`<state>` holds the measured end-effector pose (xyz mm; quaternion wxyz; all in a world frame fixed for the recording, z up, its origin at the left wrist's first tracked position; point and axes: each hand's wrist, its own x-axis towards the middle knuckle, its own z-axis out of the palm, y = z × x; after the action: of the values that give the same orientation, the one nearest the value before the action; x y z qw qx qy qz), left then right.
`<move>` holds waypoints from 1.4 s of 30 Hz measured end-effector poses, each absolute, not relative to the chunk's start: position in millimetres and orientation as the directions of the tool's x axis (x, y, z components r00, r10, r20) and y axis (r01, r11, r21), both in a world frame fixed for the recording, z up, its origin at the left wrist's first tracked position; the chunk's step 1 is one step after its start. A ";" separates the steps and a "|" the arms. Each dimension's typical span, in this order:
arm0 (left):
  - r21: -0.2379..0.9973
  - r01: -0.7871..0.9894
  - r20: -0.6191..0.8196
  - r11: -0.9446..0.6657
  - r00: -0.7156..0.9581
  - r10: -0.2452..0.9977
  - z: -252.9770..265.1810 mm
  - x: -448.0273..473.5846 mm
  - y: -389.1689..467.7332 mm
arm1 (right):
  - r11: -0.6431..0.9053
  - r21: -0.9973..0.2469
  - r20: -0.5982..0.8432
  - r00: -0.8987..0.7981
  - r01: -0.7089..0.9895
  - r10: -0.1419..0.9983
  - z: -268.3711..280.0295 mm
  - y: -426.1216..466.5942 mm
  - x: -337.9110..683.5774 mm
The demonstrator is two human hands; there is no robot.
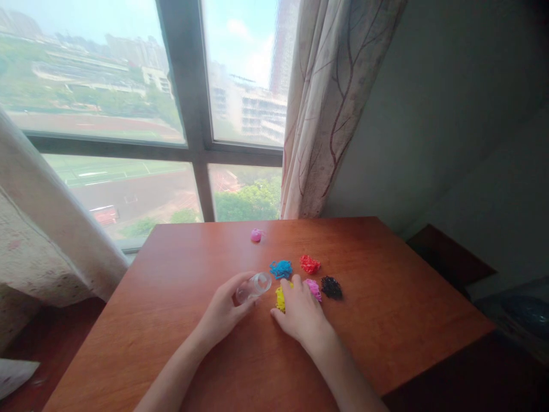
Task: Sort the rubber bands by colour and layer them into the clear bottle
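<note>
My left hand (223,312) is wrapped round a small clear plastic jar (250,289), which lies tilted with its open mouth toward the right. My right hand (302,312) reaches down over a pile of yellow rubber bands (280,299), its fingers apart and partly hiding the pile. Just beyond those fingers, a pile of pink rubber bands (314,289) is partly covered too. Blue rubber bands (281,269) lie behind the yellow ones. Red rubber bands (309,264) and black rubber bands (331,288) sit farther right. Whether the right fingertips grip any band is hidden.
A round pink object (256,235), perhaps a lid, lies near the far edge of the brown wooden table (206,252). Behind the table stand a window (197,114) and a patterned curtain (319,114). Dark furniture (450,257) is at the right.
</note>
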<state>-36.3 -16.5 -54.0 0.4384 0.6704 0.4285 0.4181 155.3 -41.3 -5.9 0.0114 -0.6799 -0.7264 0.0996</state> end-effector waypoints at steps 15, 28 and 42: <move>0.929 0.259 0.183 -0.264 0.299 0.937 -43.8 -33.3 -18.2 | -0.041 -0.095 0.140 0.055 0.995 0.989 -48.0 -41.3 134.8; 0.928 0.251 0.195 -0.276 0.305 0.932 -44.2 -34.0 -18.3 | -0.035 -0.126 0.143 0.053 0.991 0.988 -35.4 -42.1 133.6; 0.913 0.272 0.198 -0.304 0.355 0.914 -40.0 -33.7 -19.1 | -0.077 -0.166 0.184 0.108 0.983 0.977 -37.9 -32.8 126.6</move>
<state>-33.7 -19.1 -40.0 0.4165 0.7098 0.4178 0.3849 126.6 -32.8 -37.9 0.1241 -0.7339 -0.6677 -0.0124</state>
